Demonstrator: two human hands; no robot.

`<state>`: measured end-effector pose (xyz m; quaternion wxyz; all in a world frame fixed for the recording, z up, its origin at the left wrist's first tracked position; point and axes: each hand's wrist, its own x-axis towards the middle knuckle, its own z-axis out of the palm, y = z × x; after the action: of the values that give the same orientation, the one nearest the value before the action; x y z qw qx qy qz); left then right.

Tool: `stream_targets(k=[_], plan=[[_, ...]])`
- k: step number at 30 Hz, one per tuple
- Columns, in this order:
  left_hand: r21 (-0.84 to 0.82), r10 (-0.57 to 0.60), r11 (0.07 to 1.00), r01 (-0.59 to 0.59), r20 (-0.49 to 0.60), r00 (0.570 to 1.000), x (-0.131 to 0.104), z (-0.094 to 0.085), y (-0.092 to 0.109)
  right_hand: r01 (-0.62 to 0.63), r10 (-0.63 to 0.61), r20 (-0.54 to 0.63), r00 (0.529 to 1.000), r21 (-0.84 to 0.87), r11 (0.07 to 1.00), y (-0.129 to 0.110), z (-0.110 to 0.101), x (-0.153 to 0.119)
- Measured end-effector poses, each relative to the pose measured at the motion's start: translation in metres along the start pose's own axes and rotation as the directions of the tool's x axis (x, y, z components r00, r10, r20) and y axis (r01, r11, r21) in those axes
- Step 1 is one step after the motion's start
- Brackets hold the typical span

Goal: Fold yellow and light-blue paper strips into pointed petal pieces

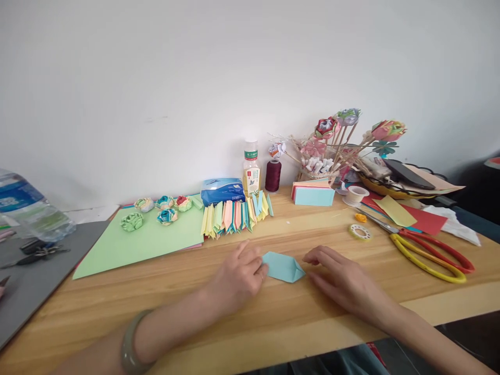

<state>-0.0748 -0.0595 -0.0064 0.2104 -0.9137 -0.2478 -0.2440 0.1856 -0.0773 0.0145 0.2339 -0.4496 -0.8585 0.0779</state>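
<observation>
A light blue piece of paper (282, 266) lies flat on the wooden table (219, 333), its right end folded to a point. My left hand (244, 273) touches its left end, the fingers bent and close together; whether they grip the edge is hidden. To the right of the point rests my right hand (338, 276), thumb and fingers apart, with nothing between them. Behind the paper stands a row of folded colored paper pieces (234, 216). A stack of small paper sheets (313, 196) is farther back, right of a spool of dark red thread (273, 175).
Paper flowers (167, 216) sit on green sheets (156, 250) at left, near a water bottle (35, 208). Red-and-yellow scissors (425, 252), a tape roll (360, 232) and a white spool (356, 195) lie at right. Behind are a tissue pack (222, 191) and a glue bottle (252, 169).
</observation>
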Motion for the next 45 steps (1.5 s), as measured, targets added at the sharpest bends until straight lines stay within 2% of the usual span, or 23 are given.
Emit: stream_targets(k=[5,9,12,15,17,21,24,27,30,33,39,42,45], plan=[[0.004,-0.035,0.999,0.035,-0.028,0.999,0.001,0.002,-0.001,0.070,-0.073,-0.043,0.996,-0.064,0.996,-0.002,0.014,0.003],[-0.047,-0.074,0.996,0.073,-0.031,0.997,0.003,0.004,-0.004,0.158,-0.162,-0.017,0.987,-0.142,0.977,0.001,0.015,0.009],[-0.152,-0.109,0.982,0.112,0.029,0.994,0.006,0.004,-0.009,0.258,-0.257,0.026,0.966,-0.175,0.950,0.001,0.011,0.014],[-0.265,-0.140,0.951,0.163,0.103,0.985,0.008,0.005,-0.015,0.290,-0.281,0.077,0.957,-0.158,0.944,0.002,0.006,0.019],[-0.283,-0.116,0.948,0.144,0.116,0.986,0.008,0.006,-0.018,0.299,-0.289,0.088,0.953,-0.144,0.943,0.005,0.005,0.021],[-0.234,-0.001,0.972,0.021,0.085,0.996,0.008,0.011,-0.021,0.362,-0.351,0.096,0.932,-0.159,0.919,0.013,0.007,0.024],[-0.229,-0.016,0.973,0.034,0.078,0.997,0.010,0.012,-0.020,0.387,-0.377,0.096,0.921,-0.147,0.910,0.014,0.009,0.026],[-0.325,-0.171,0.924,0.202,0.124,0.978,0.012,0.009,-0.015,0.294,-0.290,0.047,0.956,-0.083,0.952,0.008,0.011,0.028],[-0.420,-0.371,0.794,0.439,0.238,0.898,0.015,0.005,-0.010,0.106,-0.106,0.010,0.994,0.010,0.994,0.002,0.015,0.028],[-0.471,-0.463,0.669,0.575,0.342,0.818,0.016,0.004,-0.007,0.003,-0.005,0.015,1.000,0.096,0.995,-0.001,0.018,0.027],[-0.474,-0.541,0.565,0.675,0.405,0.737,0.018,0.005,-0.005,-0.162,0.137,0.112,0.984,0.267,0.950,0.003,0.018,0.028],[-0.463,-0.558,0.563,0.684,0.398,0.728,0.018,0.005,-0.004,-0.206,0.166,0.149,0.975,0.312,0.928,0.004,0.017,0.030],[-0.449,-0.563,0.577,0.682,0.386,0.730,0.017,0.006,-0.004,-0.246,0.212,0.137,0.968,0.331,0.911,0.003,0.018,0.030]])
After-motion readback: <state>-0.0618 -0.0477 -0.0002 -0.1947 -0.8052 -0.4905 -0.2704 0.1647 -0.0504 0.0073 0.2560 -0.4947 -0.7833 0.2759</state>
